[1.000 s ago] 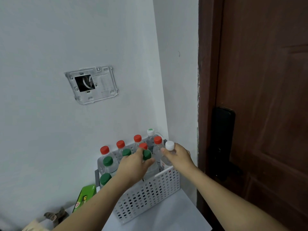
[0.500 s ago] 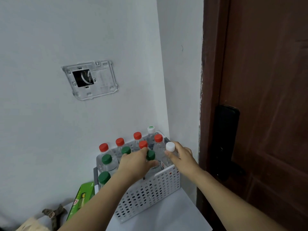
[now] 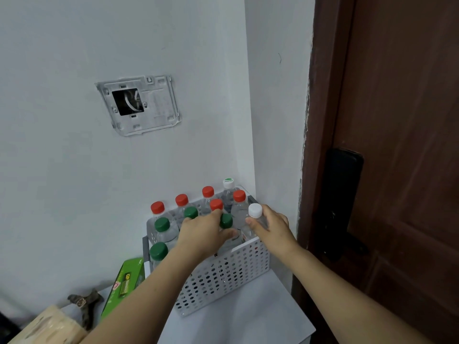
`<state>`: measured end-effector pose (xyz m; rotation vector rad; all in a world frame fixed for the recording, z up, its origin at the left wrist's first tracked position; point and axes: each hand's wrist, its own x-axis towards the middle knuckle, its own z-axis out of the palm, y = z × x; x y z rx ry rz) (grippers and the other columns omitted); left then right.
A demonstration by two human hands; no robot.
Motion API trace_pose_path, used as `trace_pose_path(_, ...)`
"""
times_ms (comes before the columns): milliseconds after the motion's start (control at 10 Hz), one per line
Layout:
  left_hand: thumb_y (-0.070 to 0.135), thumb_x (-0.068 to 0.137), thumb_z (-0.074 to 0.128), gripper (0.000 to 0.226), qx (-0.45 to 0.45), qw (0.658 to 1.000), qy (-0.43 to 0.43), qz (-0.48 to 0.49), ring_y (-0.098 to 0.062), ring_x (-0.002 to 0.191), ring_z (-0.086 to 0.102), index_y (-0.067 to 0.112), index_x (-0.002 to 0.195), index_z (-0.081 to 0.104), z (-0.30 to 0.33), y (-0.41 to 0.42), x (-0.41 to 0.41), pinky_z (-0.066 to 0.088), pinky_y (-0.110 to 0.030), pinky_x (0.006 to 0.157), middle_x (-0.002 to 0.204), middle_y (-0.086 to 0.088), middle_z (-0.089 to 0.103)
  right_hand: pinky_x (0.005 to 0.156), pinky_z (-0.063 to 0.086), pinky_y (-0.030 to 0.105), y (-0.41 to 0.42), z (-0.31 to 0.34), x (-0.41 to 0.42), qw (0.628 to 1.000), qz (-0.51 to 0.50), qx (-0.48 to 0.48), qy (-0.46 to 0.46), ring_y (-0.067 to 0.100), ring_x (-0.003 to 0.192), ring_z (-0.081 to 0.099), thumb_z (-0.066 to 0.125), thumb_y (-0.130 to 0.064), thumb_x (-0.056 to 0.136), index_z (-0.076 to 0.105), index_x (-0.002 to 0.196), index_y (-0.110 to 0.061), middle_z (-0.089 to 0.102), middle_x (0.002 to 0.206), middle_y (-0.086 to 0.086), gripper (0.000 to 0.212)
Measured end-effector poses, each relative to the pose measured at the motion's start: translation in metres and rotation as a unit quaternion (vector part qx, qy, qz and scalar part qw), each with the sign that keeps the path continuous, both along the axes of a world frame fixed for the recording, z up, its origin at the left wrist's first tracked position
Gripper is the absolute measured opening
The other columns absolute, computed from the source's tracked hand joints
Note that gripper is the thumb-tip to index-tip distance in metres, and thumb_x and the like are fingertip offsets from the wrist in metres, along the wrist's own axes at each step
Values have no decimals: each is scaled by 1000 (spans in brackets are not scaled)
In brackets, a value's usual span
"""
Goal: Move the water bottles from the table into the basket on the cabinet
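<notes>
Head view: left hand (image 3: 206, 232) grips a green-capped bottle (image 3: 226, 220) and right hand (image 3: 269, 225) a white-capped bottle (image 3: 255, 211), both seated in the perforated basket (image 3: 223, 271) (nearly full); next, letting go looks due

White perforated basket (image 3: 223, 276) on the white cabinet top (image 3: 248, 321), in the wall corner. Clear bottles upright inside, packed close: red-capped row (image 3: 181, 200) at back, green caps (image 3: 162, 224) front-left, one green-capped bottle (image 3: 226, 220) mid-front, white-capped bottle (image 3: 255, 210) at the front-right corner.
</notes>
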<state>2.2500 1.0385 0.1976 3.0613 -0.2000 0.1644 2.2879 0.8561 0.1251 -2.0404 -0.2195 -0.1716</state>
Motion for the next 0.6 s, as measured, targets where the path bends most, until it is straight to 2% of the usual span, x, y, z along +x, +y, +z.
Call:
trace_pose_path(200, 62, 93, 49, 45, -4, 1000, 4, 7, -17, 85, 63, 24, 116, 50, -1, -1, 0, 49, -39, 86, 95, 6, 66, 99, 45, 50, 3, 4, -7, 1000, -1, -17, 9, 23, 120, 49, 46, -75, 78, 48, 114, -47, 60, 113, -12, 45)
trace_pose_path(300, 60, 94, 50, 43, 5, 1000, -17, 7, -17, 81, 61, 23, 116, 51, -2, -2, -3, 46, -37, 81, 90, 7, 63, 102, 44, 50, 6, 5, -12, 1000, 5, -16, 20, 21, 125, 47, 52, -64, 86, 47, 121, -43, 59, 121, -9, 42)
trace_pose_path(400, 57, 93, 54, 42, -12, 999, -45, -5, -16, 81, 61, 24, 118, 50, 0, -3, -7, 47, -36, 81, 94, 6, 66, 103, 45, 48, 6, 12, -18, 998, 17, -32, 42, 20, 125, 49, 52, -59, 90, 44, 131, -37, 58, 127, -4, 47)
trace_pose_path(500, 51, 93, 59, 42, -73, 995, -71, -24, -17, 89, 63, 24, 123, 50, -1, 2, -13, 53, -37, 84, 107, 3, 68, 105, 42, 40, 2, 21, -26, 999, 17, -30, 24, 18, 129, 48, 53, -54, 93, 42, 140, -30, 54, 137, -3, 54)
trace_pose_path(600, 49, 95, 57, 48, -122, 983, -131, -37, -18, 114, 59, 22, 134, 50, 2, 10, -17, 51, -38, 96, 127, 1, 64, 102, 35, 28, -1, 41, -36, 999, -5, -39, -21, 17, 136, 42, 52, -47, 96, 36, 147, -22, 45, 147, -3, 58)
